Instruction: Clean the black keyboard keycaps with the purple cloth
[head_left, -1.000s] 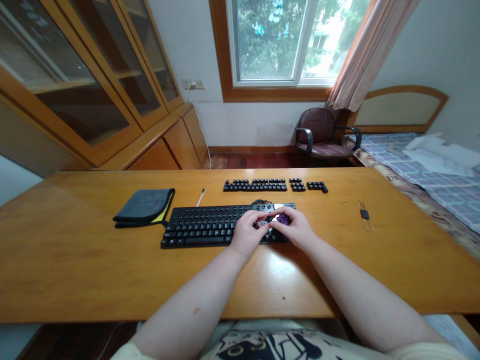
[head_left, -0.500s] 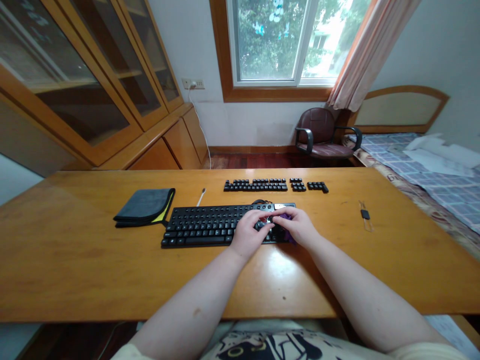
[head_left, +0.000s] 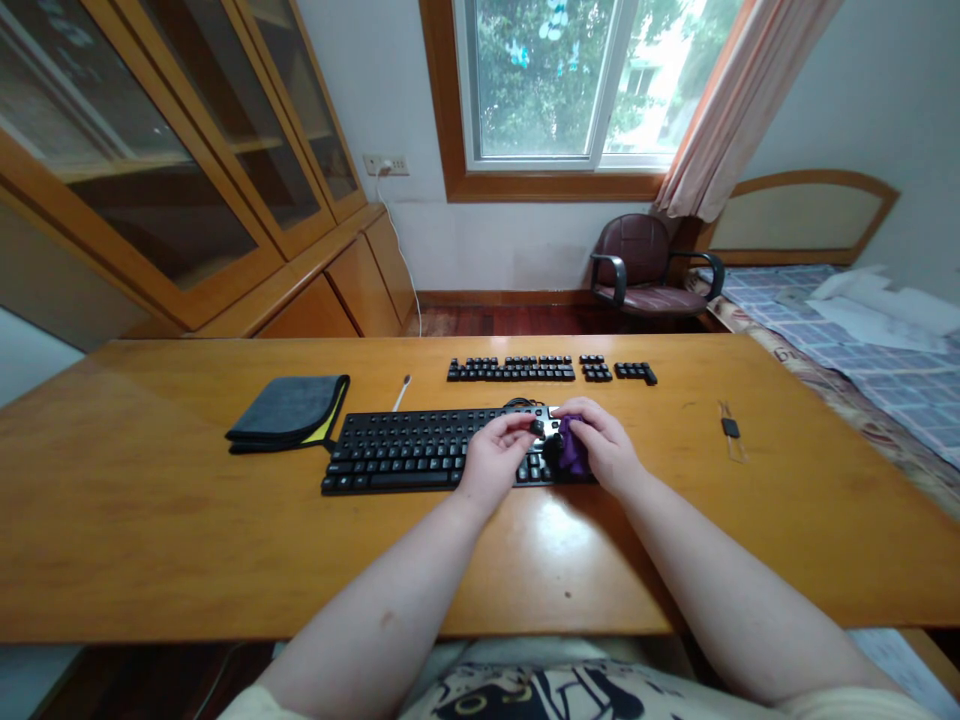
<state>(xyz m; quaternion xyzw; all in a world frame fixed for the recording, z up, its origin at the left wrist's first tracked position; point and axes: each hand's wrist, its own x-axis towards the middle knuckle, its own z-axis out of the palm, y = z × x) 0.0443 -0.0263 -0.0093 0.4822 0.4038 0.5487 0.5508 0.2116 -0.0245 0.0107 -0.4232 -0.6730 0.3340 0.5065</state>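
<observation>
Both hands are over the right end of the black keyboard point(head_left: 397, 465): the left hand point(head_left: 489, 462) pinches a small black keycap point(head_left: 537, 427) between its fingertips, and the right hand point(head_left: 606, 448) grips a bunched purple cloth point(head_left: 575, 458). A dark piece point(head_left: 555, 444) shows at the cloth's edge; whether the right hand holds it I cannot tell. The pinched keycap could slip, since so little of it is held, and bounce off the keyboard or drop among its keys. Loose folds of cloth could snag on the keyboard's right-hand keys. Beyond the keyboard's far edge, loose keycaps point(head_left: 511, 371) stand in tidy groups on the table point(head_left: 300, 560); a careless reach across the keyboard, or a shove against it, could scatter them and muddle their order.
</observation>
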